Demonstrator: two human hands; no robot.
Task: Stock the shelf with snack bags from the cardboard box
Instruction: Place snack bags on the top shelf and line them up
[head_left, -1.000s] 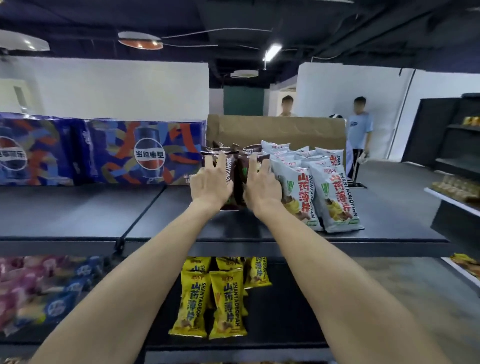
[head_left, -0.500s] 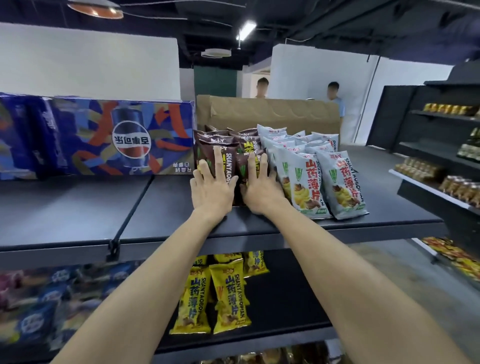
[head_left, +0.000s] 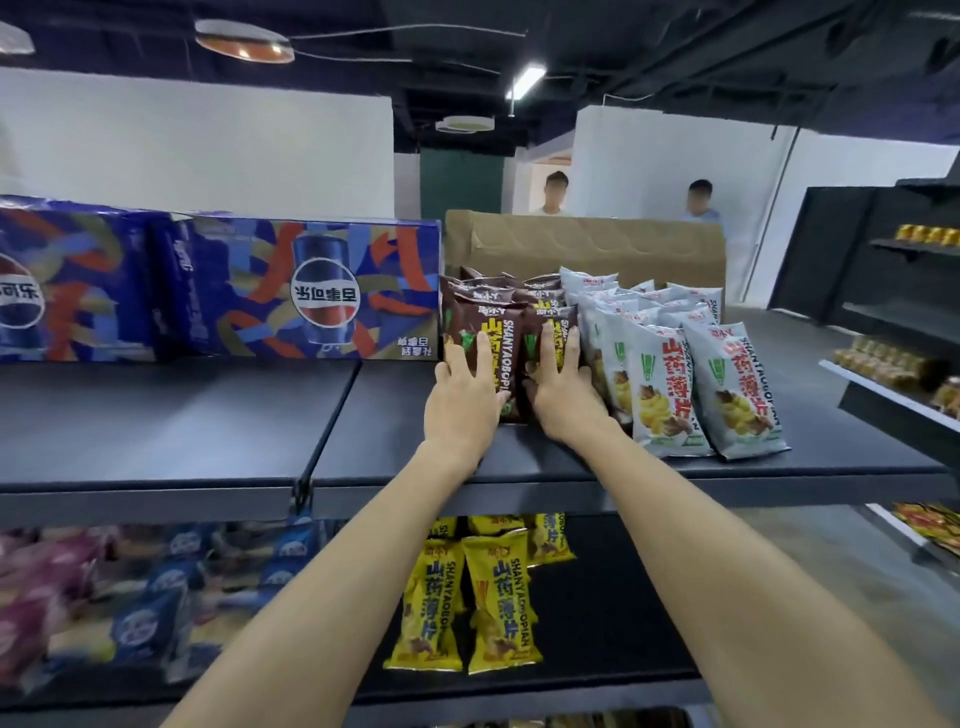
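My left hand (head_left: 464, 400) and right hand (head_left: 563, 389) lay flat, fingers spread, unclenched, against the front of the brown snack bags (head_left: 496, 332) printed "SHANYAOBOPIAN", standing on the dark top shelf (head_left: 208, 415). Grey bags (head_left: 727, 384) with the same name stood just right; a Pepsi carton (head_left: 306, 291) sat left, the cardboard box (head_left: 587, 244) behind.

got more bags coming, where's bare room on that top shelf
Bare shelf in front of the cola cartons, left of the brown bags; also a strip right of the grey bags. Crowded: brown and grey rows are packed together up to the cardboard box, both hands on the brown ones.
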